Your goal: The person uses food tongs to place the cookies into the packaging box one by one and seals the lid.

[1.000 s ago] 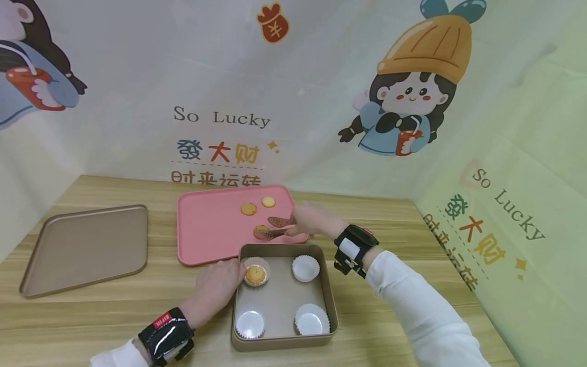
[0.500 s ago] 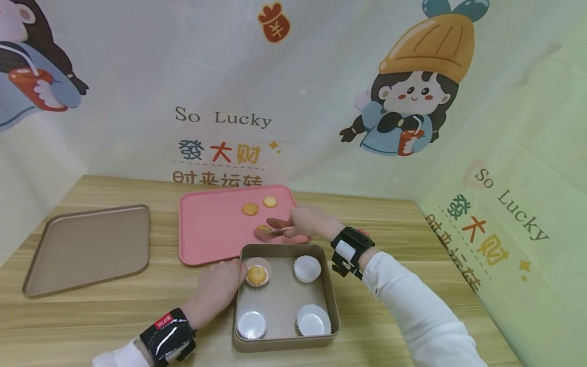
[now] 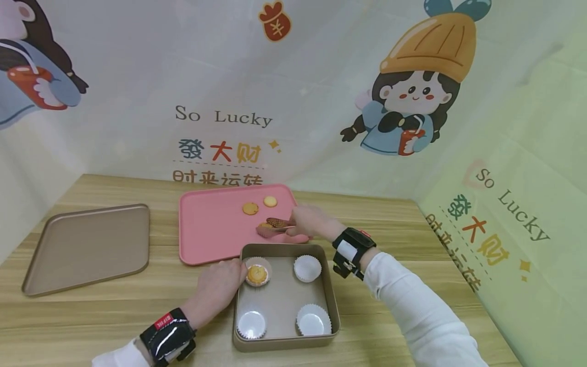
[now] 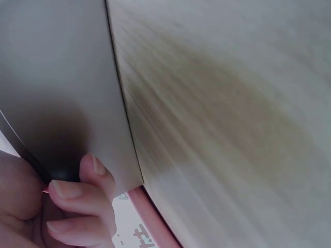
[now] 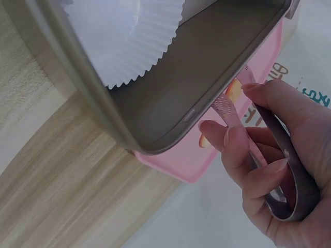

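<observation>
My right hand grips metal tongs over the right end of a pink tray. In the head view, the perforated tong tips lie either side of a small round cookie, which they partly cover. My left hand holds the left wall of a square baking pan near its far corner; in the left wrist view, thumb and fingers pinch the rim. Inside the pan, a paper cup beside that hand holds a yellow tart-like cookie. Two more cookies, one brown and one paler, lie farther back on the tray.
Several white paper cups stand in the pan's corners. A flat brown baking tray lies at the left of the wooden table. Behind the table hangs a printed cloth, which also runs along the right side.
The tong tips have drawn closer together around the cookie, and the right hand has shifted only slightly. The left hand stays on the pan's rim.
</observation>
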Demonstrator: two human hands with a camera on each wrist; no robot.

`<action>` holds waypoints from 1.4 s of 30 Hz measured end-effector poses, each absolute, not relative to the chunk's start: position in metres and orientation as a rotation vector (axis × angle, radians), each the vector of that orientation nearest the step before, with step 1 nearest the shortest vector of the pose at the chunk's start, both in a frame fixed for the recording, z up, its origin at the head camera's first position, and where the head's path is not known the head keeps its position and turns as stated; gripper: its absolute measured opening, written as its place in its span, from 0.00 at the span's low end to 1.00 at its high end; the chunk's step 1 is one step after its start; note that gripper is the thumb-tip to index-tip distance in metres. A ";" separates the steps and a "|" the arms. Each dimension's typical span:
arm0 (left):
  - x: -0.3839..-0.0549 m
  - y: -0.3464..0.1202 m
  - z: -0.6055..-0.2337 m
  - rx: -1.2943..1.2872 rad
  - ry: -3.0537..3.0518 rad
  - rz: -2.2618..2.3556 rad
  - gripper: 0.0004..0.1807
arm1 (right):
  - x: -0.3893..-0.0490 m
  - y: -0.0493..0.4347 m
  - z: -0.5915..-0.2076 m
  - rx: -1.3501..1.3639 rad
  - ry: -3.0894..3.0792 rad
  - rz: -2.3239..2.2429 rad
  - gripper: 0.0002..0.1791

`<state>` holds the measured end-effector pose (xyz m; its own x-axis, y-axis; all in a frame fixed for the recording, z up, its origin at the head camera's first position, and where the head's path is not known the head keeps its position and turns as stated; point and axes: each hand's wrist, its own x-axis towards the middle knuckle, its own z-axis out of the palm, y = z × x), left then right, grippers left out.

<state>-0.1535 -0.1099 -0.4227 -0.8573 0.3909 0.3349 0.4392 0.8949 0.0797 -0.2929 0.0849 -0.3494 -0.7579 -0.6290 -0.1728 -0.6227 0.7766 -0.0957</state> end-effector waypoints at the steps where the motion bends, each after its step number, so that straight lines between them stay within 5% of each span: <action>1: -0.153 -0.110 -0.422 -0.623 -2.750 -0.218 0.12 | -0.293 0.086 -0.350 -1.000 2.778 -0.050 0.11; 13: -0.155 -0.107 -0.422 -0.528 -2.844 -0.394 0.13 | -0.280 0.114 -0.320 -1.170 2.738 -0.282 0.04; 26: -0.157 -0.105 -0.424 -0.531 -2.817 -0.385 0.15 | -0.229 0.161 -0.288 -1.373 2.815 0.090 0.16; 42: -0.158 -0.105 -0.424 -0.421 -2.819 -0.505 0.18 | -0.206 0.164 -0.301 -1.273 2.796 0.307 0.16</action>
<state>-0.1577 -0.1045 -0.4242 -0.9280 0.2366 0.2880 0.3218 0.8984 0.2988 -0.2062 0.1643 -0.3012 -0.6586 -0.7410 -0.1308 -0.7517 0.6403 0.1580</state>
